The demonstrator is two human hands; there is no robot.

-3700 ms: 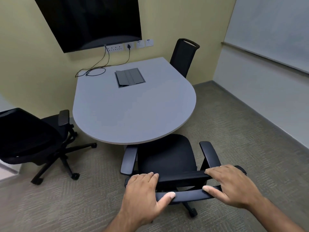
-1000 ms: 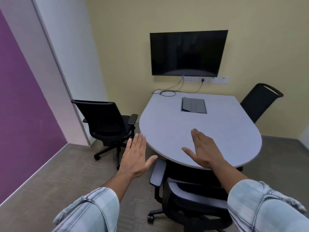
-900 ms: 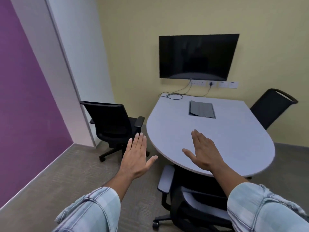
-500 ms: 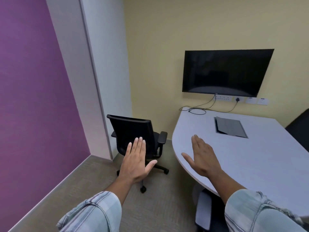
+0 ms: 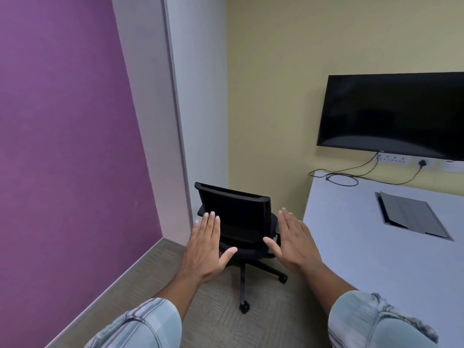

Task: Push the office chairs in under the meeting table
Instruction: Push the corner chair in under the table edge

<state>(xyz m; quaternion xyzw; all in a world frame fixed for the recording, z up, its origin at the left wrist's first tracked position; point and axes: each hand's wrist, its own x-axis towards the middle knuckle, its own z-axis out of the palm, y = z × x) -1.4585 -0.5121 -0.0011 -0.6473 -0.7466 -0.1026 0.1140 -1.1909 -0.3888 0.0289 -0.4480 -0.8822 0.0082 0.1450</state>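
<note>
Both hands are flat and empty, fingers together, my left hand [image 5: 207, 249] and right hand [image 5: 295, 243] raised apart in front of one black chair [image 5: 238, 222]. It stands on the carpet left of the table [image 5: 376, 247], backrest toward me, not yet pushed under. My hands cover parts of its seat and right armrest. I count two castors; the rest I can't make out. One screen [image 5: 394, 114] is cut off at the right edge.
</note>
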